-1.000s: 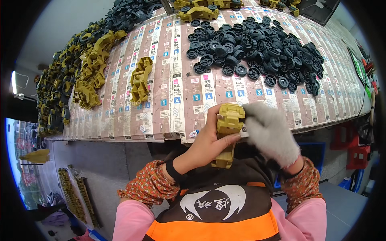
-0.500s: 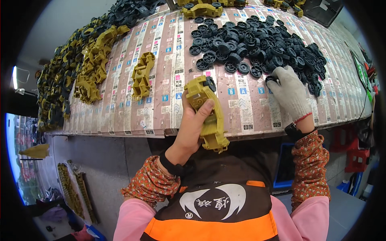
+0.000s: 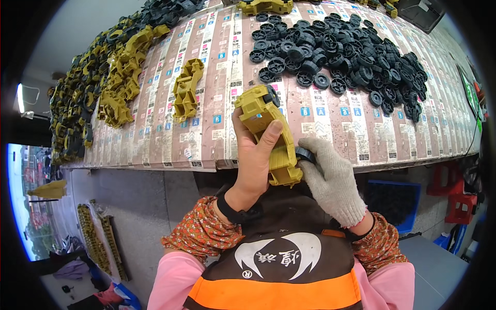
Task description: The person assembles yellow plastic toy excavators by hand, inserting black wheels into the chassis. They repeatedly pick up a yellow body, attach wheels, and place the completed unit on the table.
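Note:
My bare left hand (image 3: pixel 257 157) is wrapped round a yellow plastic toy car chassis (image 3: pixel 283 155), held tilted over the table's near edge. One black wheel (image 3: pixel 272 96) sits on its far end. At the chassis's near right side, my right hand (image 3: pixel 330 178) in a pale knitted glove pinches a second black wheel (image 3: pixel 305 154) against or very close to that side; whether it is seated there I cannot tell. Beyond the hands lies a wide heap of loose black wheels (image 3: pixel 336 51). Left of the chassis, a single yellow car body (image 3: pixel 188 89) lies on the table.
Yellow car bodies (image 3: pixel 124 77) are piled along the table's left, beside a larger heap of yellow and black pieces (image 3: pixel 72 113). The table (image 3: pixel 206 139) has a striped printed covering. A black bin (image 3: pixel 421 13) stands at the far right, and red stools (image 3: pixel 457 196) stand below the right edge.
My right hand has come from the heap of wheels, leftward and nearer, to the chassis with a wheel in its fingers. The left hand still holds the chassis, shifted slightly.

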### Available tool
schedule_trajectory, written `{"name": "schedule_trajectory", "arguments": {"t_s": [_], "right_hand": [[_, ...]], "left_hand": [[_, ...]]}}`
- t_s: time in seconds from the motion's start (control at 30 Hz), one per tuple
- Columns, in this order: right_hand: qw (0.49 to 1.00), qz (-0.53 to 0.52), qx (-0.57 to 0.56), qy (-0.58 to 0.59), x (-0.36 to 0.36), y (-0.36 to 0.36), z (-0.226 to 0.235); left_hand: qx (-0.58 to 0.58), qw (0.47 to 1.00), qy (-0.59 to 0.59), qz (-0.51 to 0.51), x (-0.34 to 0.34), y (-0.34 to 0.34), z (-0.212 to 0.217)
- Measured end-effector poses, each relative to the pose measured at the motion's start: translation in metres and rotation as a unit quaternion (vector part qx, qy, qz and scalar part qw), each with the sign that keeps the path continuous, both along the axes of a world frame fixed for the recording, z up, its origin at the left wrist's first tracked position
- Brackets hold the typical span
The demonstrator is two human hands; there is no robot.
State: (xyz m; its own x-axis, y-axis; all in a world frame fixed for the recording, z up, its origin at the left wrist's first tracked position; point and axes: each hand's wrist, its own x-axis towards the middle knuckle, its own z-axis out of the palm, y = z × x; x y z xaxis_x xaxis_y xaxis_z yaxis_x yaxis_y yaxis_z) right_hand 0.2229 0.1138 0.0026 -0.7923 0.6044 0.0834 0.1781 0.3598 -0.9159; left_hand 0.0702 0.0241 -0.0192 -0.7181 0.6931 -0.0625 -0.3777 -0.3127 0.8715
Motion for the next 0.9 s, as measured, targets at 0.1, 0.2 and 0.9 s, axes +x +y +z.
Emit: {"name": "schedule_trajectory", "arguments": {"t_s": [0.1,0.2,0.9], "right_hand": [[0.999,0.012,0.037,-0.004,0.004,-0.002,-0.001],[0.999,0.01,0.035,0.0,0.008,-0.005,0.001],[0.989,0.047,0.137,-0.005,0.02,-0.015,-0.004]], "left_hand": [[0.012,1.0,0.0,-0.002,0.003,-0.001,0.002],[0.014,1.0,0.014,0.008,0.005,-0.001,-0.001],[0.04,0.964,0.263,0.007,0.027,-0.008,-0.012]]}}
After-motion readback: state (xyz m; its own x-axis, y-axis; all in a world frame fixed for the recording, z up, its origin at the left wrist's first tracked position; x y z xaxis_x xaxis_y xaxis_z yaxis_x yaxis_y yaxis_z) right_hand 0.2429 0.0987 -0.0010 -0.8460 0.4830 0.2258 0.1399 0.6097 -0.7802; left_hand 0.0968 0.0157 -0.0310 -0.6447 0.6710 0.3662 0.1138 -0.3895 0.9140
